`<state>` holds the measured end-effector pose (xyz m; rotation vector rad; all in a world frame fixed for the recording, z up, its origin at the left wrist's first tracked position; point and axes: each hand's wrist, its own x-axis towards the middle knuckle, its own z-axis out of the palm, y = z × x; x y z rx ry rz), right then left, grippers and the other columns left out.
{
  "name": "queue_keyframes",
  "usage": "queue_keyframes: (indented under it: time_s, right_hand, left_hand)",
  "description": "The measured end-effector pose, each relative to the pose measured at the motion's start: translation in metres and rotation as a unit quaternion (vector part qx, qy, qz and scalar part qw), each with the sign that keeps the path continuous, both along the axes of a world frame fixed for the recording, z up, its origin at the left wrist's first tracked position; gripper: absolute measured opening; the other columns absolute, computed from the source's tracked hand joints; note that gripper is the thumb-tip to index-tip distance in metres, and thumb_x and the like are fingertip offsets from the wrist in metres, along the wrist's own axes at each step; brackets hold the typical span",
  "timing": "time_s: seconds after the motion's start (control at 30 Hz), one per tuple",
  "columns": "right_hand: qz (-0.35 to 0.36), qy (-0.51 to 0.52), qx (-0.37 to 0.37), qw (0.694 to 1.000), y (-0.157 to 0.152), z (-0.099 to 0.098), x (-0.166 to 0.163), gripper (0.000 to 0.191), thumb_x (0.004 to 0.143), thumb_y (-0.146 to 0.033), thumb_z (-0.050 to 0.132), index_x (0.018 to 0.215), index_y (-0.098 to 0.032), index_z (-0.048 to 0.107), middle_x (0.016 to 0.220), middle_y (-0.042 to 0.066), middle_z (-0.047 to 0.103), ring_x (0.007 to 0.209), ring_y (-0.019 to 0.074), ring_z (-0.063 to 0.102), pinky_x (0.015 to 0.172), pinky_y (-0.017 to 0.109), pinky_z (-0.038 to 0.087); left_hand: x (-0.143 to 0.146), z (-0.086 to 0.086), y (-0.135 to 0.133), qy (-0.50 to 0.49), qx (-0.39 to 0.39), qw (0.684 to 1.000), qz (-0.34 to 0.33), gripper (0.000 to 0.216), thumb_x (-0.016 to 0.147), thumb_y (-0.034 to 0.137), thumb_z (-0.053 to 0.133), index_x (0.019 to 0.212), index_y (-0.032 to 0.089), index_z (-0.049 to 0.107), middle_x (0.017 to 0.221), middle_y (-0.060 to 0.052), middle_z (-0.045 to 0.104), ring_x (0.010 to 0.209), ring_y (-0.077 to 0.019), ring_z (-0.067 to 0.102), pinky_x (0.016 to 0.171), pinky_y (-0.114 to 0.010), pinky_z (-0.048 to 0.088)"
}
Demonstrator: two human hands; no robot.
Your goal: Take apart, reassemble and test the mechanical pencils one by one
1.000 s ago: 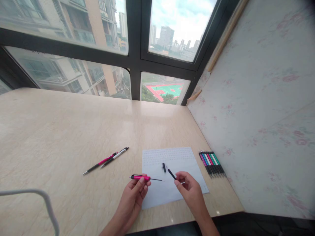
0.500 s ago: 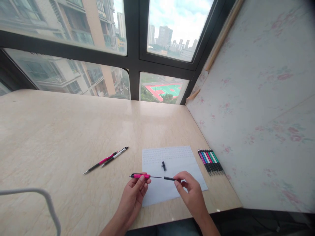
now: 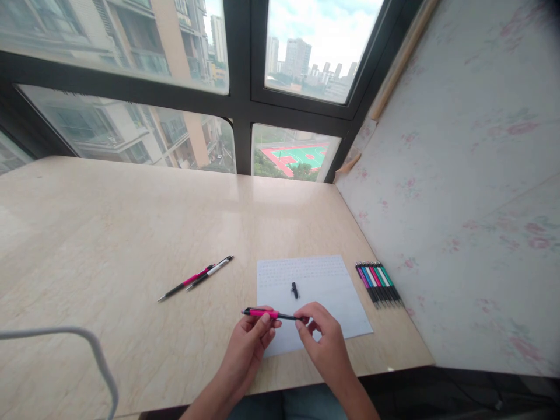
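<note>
A pen with a pink barrel (image 3: pixel 268 314) is pinched between the thumb and fingers of my left hand (image 3: pixel 250 341), its black clip end pointing left. My right hand (image 3: pixel 321 332) grips the pen's black front section (image 3: pixel 287 317) near the tip. That section meets the pink barrel, and no refill shows between them. Both hands are over the lower part of a sheet of lined paper (image 3: pixel 324 271) with rows of writing. On the paper, just beyond my fingers, lies a small black piece (image 3: pixel 294 290), too small to make out exactly.
To the left lie a pink-and-black pen (image 3: pixel 186 283) and a white-and-black pen (image 3: pixel 212 272), side by side. A row of several coloured pens (image 3: pixel 378 284) sits by the wall (image 3: pixel 472 233) at right. A grey cable (image 3: pixel 98 356) curves at lower left. The window (image 3: pixel 242 111) is behind.
My right hand has moved left, bringing the black section over the bare refill and up to the pink barrel. The view has shifted slightly.
</note>
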<state>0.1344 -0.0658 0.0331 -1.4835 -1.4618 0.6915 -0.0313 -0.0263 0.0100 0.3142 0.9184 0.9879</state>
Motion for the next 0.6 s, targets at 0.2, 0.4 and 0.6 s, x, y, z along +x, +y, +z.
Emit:
queue_keyframes:
  time_s: [0.2,0.4,0.6]
  right_hand:
    - [-0.008,-0.007,0.0,1.0,-0.001,0.005,0.0,0.013,0.085,-0.013,0.055,0.088,-0.019,0.066,0.083,0.004,0.063,0.072,0.0153,0.061,0.059,0.023,0.049]
    - [0.005,-0.038,-0.005,0.999,0.002,0.009,0.005,0.013,0.088,-0.017,0.055,0.088,-0.019,0.068,0.083,0.004,0.065,0.073,0.0157,0.062,0.061,0.024,0.049]
    - [-0.004,-0.057,0.005,0.998,-0.002,0.0,0.01,0.015,0.09,-0.022,0.055,0.08,-0.019,0.066,0.076,0.003,0.064,0.069,0.0155,0.06,0.06,0.024,0.046]
  left_hand:
    - [-0.001,-0.001,-0.002,0.002,0.004,1.0,-0.02,0.032,0.064,0.027,0.087,0.089,0.013,0.072,0.081,-0.005,0.071,0.075,-0.0132,0.069,0.064,-0.016,0.056]
    - [0.001,-0.004,0.001,-0.004,0.016,0.999,-0.04,0.031,0.064,0.029,0.086,0.087,0.014,0.071,0.08,-0.004,0.071,0.075,-0.0131,0.069,0.065,-0.016,0.056]
    - [0.006,0.0,-0.004,-0.005,0.022,0.999,-0.033,0.031,0.063,0.027,0.087,0.086,0.012,0.071,0.078,-0.005,0.072,0.073,-0.0134,0.069,0.064,-0.017,0.055]
